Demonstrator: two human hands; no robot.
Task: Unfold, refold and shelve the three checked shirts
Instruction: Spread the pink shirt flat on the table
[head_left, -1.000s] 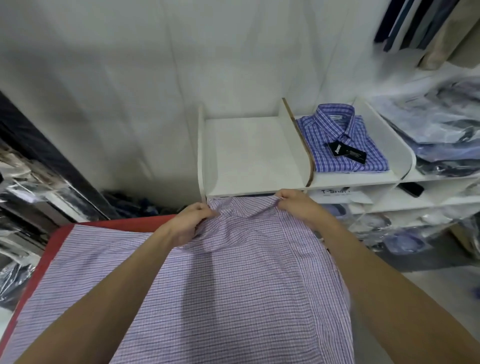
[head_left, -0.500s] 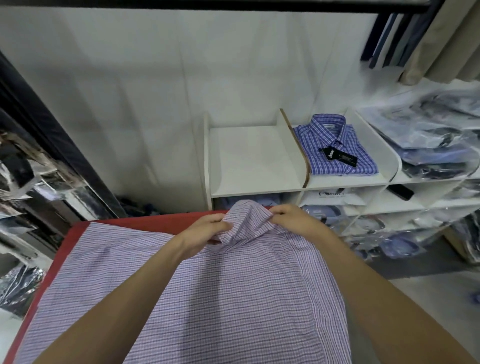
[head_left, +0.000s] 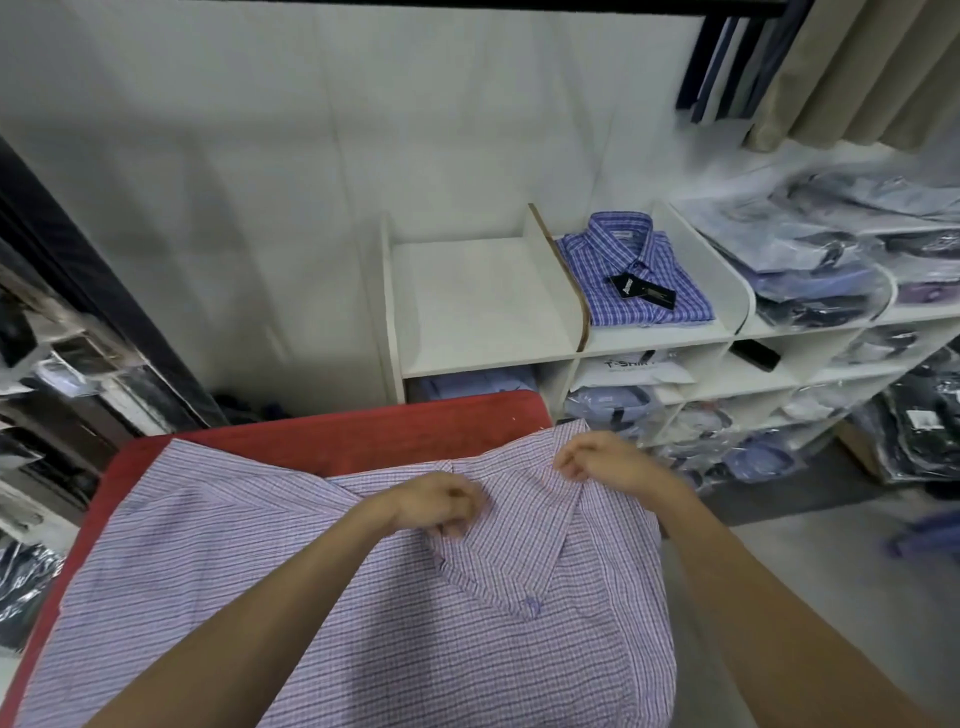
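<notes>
The pink shirt (head_left: 332, 597) is lying spread on the red table (head_left: 363, 436), its long axis running toward the person. Both hands are pinching it at the collar end: the left hand (head_left: 441, 501) is gripping the placket and the right hand (head_left: 597, 460) the collar. The empty shelf bay (head_left: 478, 301) is lying straight ahead, beside the shelved blue shirt (head_left: 639, 270). Below, a packet is reading "T-Shirt" (head_left: 626, 362), only partly legible.
</notes>
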